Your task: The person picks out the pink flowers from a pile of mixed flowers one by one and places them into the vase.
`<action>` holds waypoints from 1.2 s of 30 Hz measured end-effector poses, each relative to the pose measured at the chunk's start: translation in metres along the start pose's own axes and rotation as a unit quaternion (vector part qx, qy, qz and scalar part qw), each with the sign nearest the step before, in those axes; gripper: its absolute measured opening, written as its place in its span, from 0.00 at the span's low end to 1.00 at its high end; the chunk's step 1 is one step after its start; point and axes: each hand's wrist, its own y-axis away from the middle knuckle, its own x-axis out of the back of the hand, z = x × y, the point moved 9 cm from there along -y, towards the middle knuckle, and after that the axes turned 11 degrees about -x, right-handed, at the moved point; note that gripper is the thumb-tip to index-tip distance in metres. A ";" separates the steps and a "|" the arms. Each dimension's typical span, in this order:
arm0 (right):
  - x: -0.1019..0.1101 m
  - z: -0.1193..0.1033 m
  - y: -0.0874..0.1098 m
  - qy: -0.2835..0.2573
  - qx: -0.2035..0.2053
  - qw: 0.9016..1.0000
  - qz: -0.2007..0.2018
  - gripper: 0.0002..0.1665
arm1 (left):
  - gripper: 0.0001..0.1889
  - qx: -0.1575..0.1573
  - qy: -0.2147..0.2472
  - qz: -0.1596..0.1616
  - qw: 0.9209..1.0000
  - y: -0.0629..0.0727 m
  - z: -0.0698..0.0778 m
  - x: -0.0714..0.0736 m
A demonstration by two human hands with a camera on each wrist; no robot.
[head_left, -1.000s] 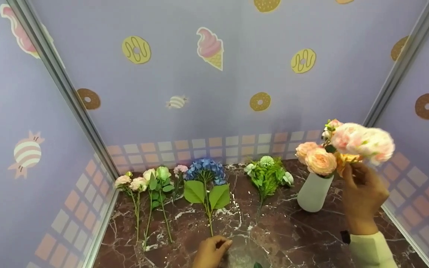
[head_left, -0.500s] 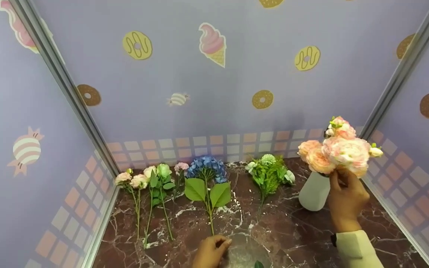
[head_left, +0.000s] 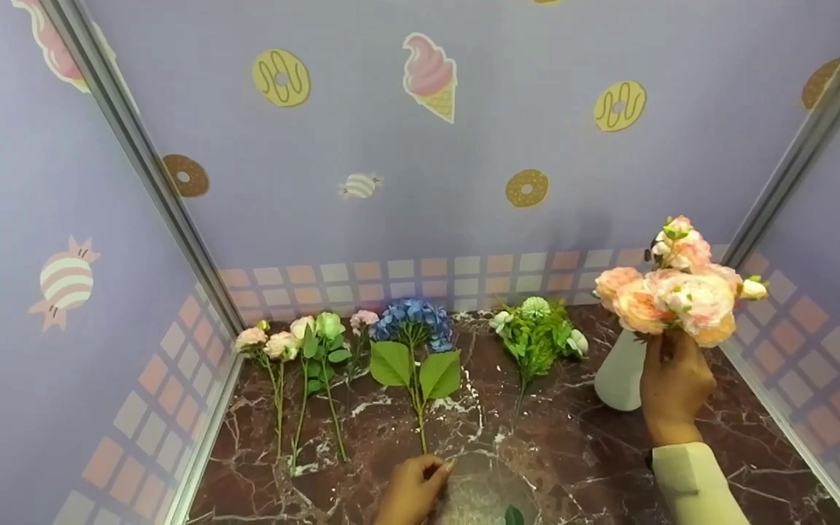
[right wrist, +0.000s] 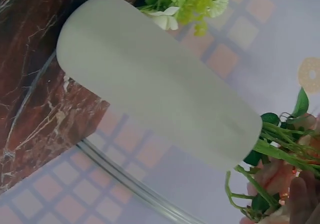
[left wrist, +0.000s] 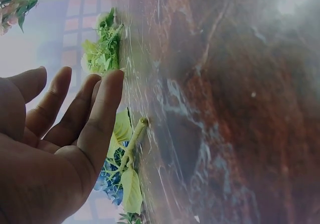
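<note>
A white vase point(head_left: 620, 372) stands on the right of the marble table, filled with peach and pink roses point(head_left: 635, 306). Just below the front blooms, my right hand point(head_left: 679, 383) pinches the stem of a pink rose point(head_left: 704, 295) beside the vase's mouth. Green stems point(right wrist: 285, 149) come out of the mouth in the right wrist view, where only a few fingers show. My left hand point(head_left: 414, 488) rests near the table's front with loosely bent fingers, holding nothing. Close in front of it lies the cut stem of a blue hydrangea point(head_left: 413, 321) with two broad leaves.
Left of the hydrangea lie pale pink roses point(head_left: 278, 344), a green-white rose point(head_left: 329, 326) and a small pink flower point(head_left: 364, 321). A leafy green bunch point(head_left: 537, 335) lies between hydrangea and vase. A dark leaf point(head_left: 513, 516) shows at the front edge. Patterned walls point(head_left: 478, 168) enclose the table.
My right hand has moved left with the pink rose, from right of the vase to its mouth, bringing the bloom in against the others. The left hand has stayed in place.
</note>
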 end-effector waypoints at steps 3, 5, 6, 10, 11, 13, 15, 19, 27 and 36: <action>-0.004 0.004 0.001 0.002 0.008 1.000 0.000 0.09 | 0.14 -0.005 -0.002 0.007 1.000 -0.002 0.003 0.003; -0.009 0.008 0.001 0.011 0.012 1.000 -0.007 0.08 | 0.13 -0.011 -0.005 0.016 1.000 -0.004 0.005 0.006; -0.012 0.010 0.001 0.016 0.012 1.000 -0.011 0.08 | 0.12 -0.019 -0.017 0.023 0.999 -0.005 0.007 0.008; -0.021 0.021 0.000 0.038 0.005 0.999 -0.032 0.09 | 0.09 -0.044 -0.064 0.062 0.995 -0.007 0.013 0.022; -0.022 0.024 0.000 0.041 0.001 0.999 -0.033 0.09 | 0.07 -0.048 -0.084 0.074 0.993 -0.007 0.013 0.027; -0.022 0.028 0.000 0.043 -0.004 0.999 -0.033 0.10 | 0.05 -0.051 -0.104 0.096 0.989 -0.007 0.012 0.039; -0.021 0.030 0.000 0.044 -0.007 0.999 -0.032 0.10 | 0.03 -0.052 -0.122 0.120 0.984 -0.008 0.007 0.055; -0.020 0.031 0.000 0.039 -0.014 0.998 -0.042 0.10 | 0.04 -0.047 -0.183 0.194 0.963 -0.009 -0.009 0.114; -0.010 0.049 0.009 0.025 -0.118 0.991 -0.059 0.09 | 0.16 0.106 -0.320 0.246 0.909 0.007 -0.063 0.225; -0.003 0.045 0.033 0.032 -0.069 0.996 -0.036 0.06 | 0.10 0.161 -0.349 0.163 0.909 0.010 -0.095 0.227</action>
